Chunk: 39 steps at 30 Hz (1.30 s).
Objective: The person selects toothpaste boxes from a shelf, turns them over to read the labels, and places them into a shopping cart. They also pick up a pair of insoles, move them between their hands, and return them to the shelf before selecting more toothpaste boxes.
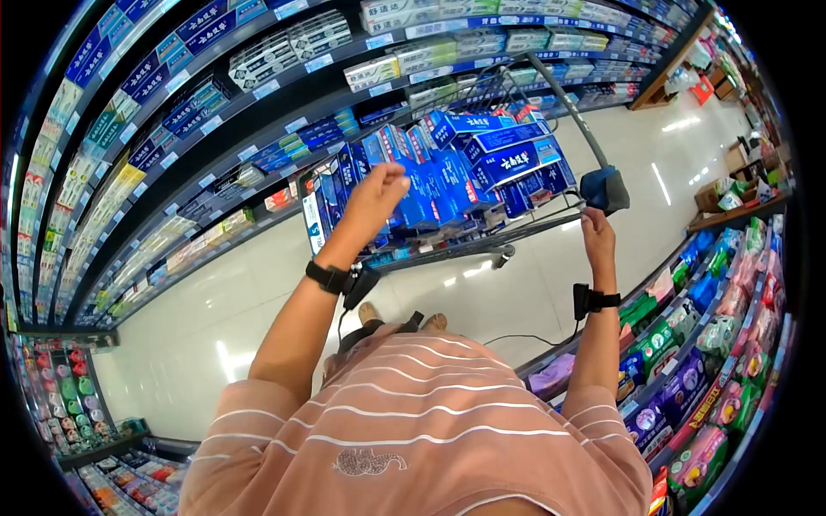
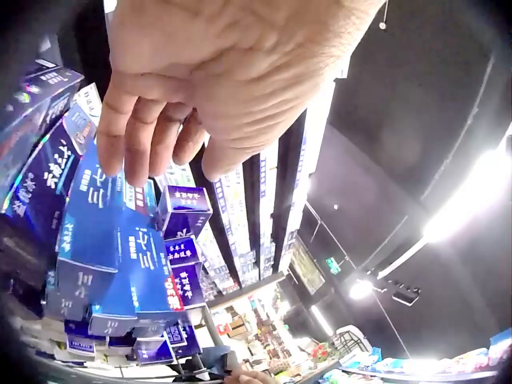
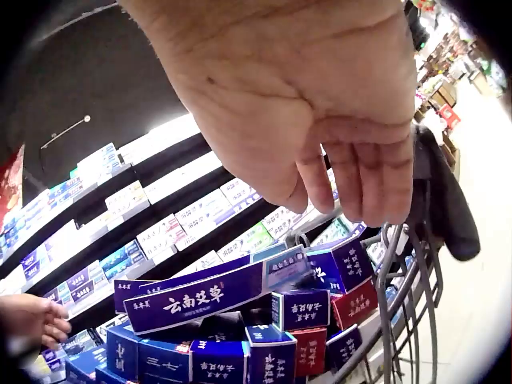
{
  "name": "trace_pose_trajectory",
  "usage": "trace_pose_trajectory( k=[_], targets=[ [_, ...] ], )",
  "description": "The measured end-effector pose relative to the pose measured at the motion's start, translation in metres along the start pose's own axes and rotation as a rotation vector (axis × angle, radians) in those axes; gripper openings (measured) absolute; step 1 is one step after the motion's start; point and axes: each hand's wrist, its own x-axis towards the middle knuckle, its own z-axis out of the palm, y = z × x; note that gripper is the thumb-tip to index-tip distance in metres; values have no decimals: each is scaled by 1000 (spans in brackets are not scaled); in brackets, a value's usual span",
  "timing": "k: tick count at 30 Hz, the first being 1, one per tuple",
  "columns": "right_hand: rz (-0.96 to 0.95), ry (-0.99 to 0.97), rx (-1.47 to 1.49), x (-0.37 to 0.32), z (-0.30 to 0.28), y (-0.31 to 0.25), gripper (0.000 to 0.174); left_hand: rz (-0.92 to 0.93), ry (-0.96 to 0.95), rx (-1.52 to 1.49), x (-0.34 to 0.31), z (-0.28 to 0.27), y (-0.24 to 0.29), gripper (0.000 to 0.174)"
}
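Observation:
A wire shopping cart (image 1: 551,211) stands in front of me, heaped with blue toothpaste boxes (image 1: 482,155). My left hand (image 1: 379,193) hovers over the near left part of the heap. Its fingers (image 2: 140,132) hang loosely curled just above the boxes (image 2: 120,240) and hold nothing. My right hand (image 1: 596,230) is raised at the cart's near right corner, just below a dark padded grip (image 1: 605,189). In the right wrist view its palm is bare and its fingers (image 3: 360,176) hang in front of that grip (image 3: 436,192). Whether they touch it is unclear.
Dark shelves (image 1: 215,112) of boxed toothpaste run along the left of the aisle. A lower shelf (image 1: 705,361) of coloured packets lines the right, close to my right elbow. Glossy white floor (image 1: 637,129) stretches ahead past the cart. More displays (image 1: 740,163) stand far right.

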Motion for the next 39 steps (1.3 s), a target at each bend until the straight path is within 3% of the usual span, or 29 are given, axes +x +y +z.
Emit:
trace_pose_trajectory(
  k=[4, 5, 7, 8, 13, 19, 20, 23, 26, 30, 37, 39],
  targets=[
    [101, -48, -21, -36, 16, 3, 23, 234, 135, 225, 46, 8, 2, 54],
    [52, -84, 13, -47, 23, 8, 25, 257, 143, 259, 58, 10, 2, 58],
    [250, -208, 241, -71, 27, -17, 26, 301, 161, 329, 79, 16, 3, 68],
    [285, -231, 268, -82, 32, -21, 26, 300, 153, 346, 89, 20, 4, 80],
    [435, -238, 331, -121, 36, -47, 26, 265, -1, 403, 124, 33, 11, 96],
    [527, -179, 350, -138, 20, -66, 28, 218, -129, 382, 136, 43, 9, 96],
    [535, -172, 356, -139, 18, -69, 28, 322, -73, 412, 138, 46, 1, 84],
    [541, -164, 383, -142, 19, -70, 28, 312, -88, 434, 138, 47, 10, 68],
    [531, -161, 396, -140, 21, -76, 29, 352, 21, 378, 132, 49, 11, 51],
    [515, -189, 405, -134, 30, -85, 30, 312, 182, 248, 125, 33, 11, 52],
    [423, -247, 540, -98, 50, -144, 34, 69, 145, -532, 72, -47, 11, 42],
    [412, -268, 632, -83, 61, -172, 35, 26, 133, -570, 52, -71, 8, 41]
  ],
)
